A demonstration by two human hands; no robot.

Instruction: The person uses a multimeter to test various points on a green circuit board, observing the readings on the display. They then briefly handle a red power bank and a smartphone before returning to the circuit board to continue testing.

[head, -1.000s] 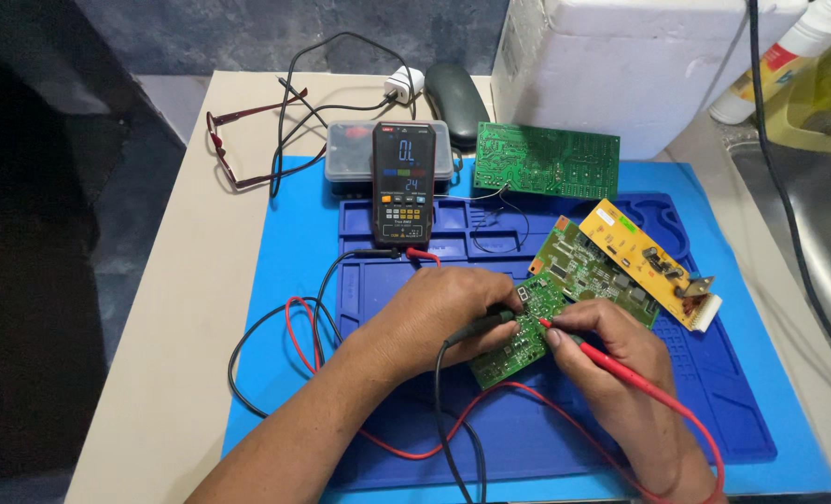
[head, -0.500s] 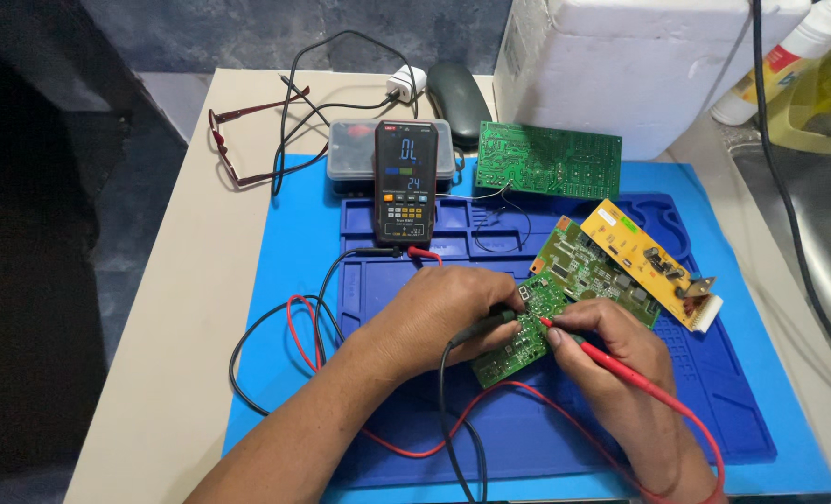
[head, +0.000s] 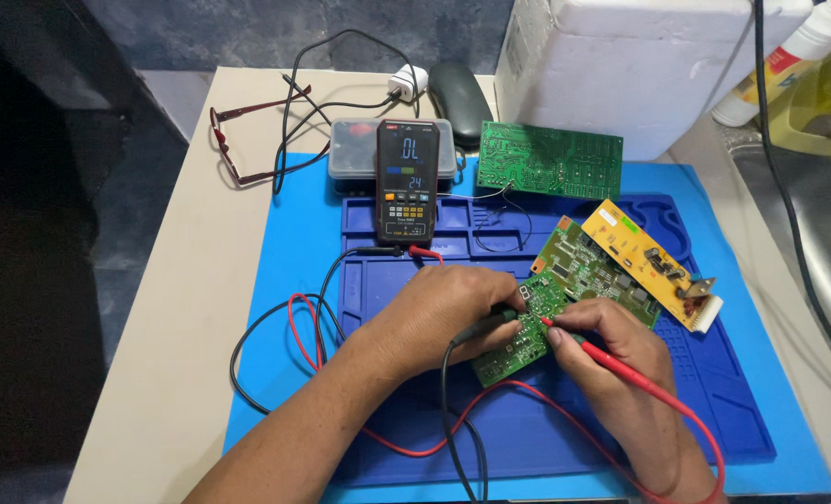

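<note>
Two probes meet one small green circuit board (head: 524,329) lying on our blue silicone work mat (head: 714,411). Our left hand (head: 443,313) pinches the black probe (head: 482,327), our right hand (head: 611,359) grips the red probe (head: 611,359); both tips touch the board. Beyond, the black handheld multimeter (head: 407,182) shows a reading, so probing is underway, other boards untouched.

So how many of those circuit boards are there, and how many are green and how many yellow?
Green circuit boards: 3: one under the hands, one beside it, one at the back
Yellow circuit board: 1
Total: 4
</note>
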